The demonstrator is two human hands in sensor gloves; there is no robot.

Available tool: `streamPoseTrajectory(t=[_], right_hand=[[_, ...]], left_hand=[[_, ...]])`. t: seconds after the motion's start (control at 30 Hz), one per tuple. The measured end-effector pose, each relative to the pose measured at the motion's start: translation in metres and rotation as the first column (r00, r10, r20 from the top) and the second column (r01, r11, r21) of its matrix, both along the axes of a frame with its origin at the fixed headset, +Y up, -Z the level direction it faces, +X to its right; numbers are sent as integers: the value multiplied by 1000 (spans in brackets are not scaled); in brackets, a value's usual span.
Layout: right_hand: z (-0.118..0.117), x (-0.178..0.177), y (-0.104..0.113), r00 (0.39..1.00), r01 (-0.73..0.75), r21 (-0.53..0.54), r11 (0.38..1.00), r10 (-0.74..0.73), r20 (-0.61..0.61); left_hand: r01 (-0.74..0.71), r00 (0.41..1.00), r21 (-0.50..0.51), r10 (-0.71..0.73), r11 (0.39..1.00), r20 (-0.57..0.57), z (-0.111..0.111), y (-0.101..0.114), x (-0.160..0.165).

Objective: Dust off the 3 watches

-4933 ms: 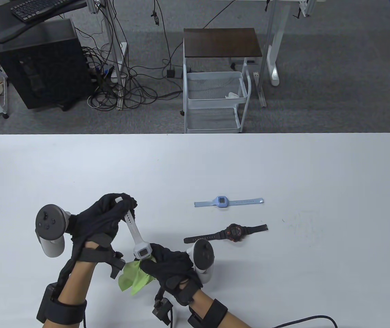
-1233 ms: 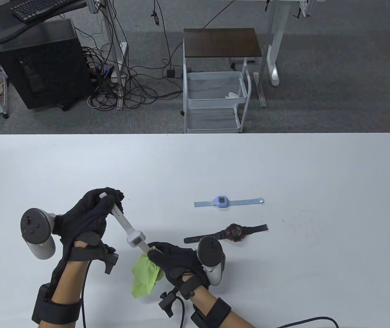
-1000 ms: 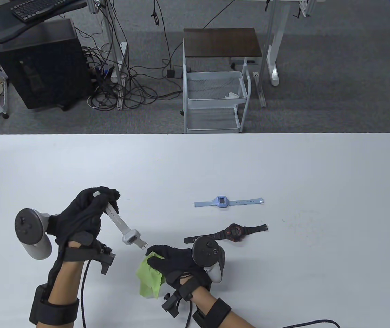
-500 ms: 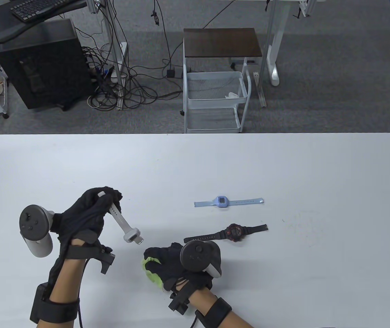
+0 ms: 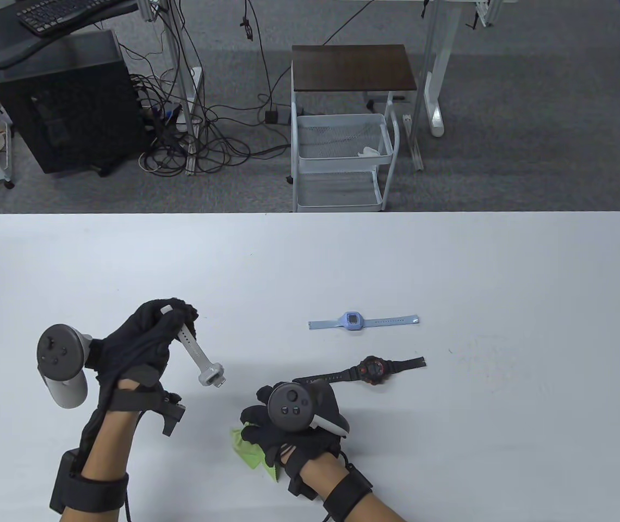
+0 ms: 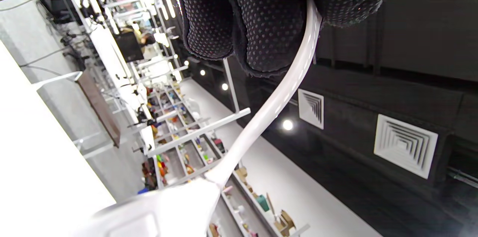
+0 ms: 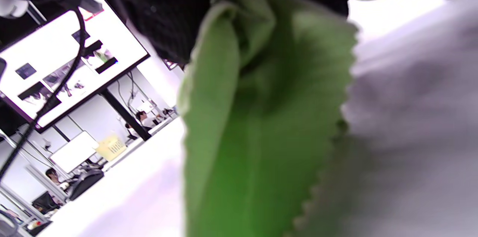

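Observation:
My left hand (image 5: 149, 340) grips one strap end of a white watch (image 5: 199, 359) and holds it above the table, its case hanging down to the right. In the left wrist view the white strap (image 6: 283, 95) curves out from under my curled fingers (image 6: 269, 24). My right hand (image 5: 288, 429) holds a green cloth (image 5: 250, 454) low near the table, apart from the white watch. The green cloth (image 7: 261, 125) fills the right wrist view under the glove. A light blue watch (image 5: 352, 321) and a black and red watch (image 5: 371, 370) lie flat on the table to the right.
The white table (image 5: 451, 261) stretches wide to the right and back. Beyond its far edge stand a white wire cart (image 5: 342, 157) and a black computer case (image 5: 65, 103) among cables on the floor.
My right hand pulled the cloth off the white watch, turned palm down and sank toward the table near the black watch's strap. The left hand still holds the white watch up, slightly rotated.

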State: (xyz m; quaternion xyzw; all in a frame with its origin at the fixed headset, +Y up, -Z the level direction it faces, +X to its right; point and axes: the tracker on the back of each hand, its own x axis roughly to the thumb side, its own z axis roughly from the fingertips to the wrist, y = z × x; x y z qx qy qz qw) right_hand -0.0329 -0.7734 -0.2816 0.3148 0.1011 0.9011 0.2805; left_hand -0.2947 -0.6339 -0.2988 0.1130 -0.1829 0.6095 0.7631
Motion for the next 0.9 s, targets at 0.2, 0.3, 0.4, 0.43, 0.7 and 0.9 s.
streamPoseTrajectory(t=[0.2,0.3,0.4,0.43,0.7,0.9], right_hand=[[0,-1,-1,997,-76,16,997,76,-4],[0,-1,0,997,-79,19,997,79,-1],[0,0,1,996,-90,23,996,90,0],[0,0,1,996,-92,22,996,92,0],[-3,5,1,998,-60,-5,998,60,15],[-5,9,3,999,-13,-12,1000,13,30]], left_hand=[[9,1000,-12,-9,1000,4,-2,-3,2],[16,1000,-20,-15,1000,9,-3,-5,4],[20,1000,-25,-20,999,11,-4,-6,5],[21,1000,-26,-21,999,11,-4,-6,5],[27,1000,-36,-27,999,11,-5,-8,6],[28,1000,-44,-28,999,7,-5,-8,6]])
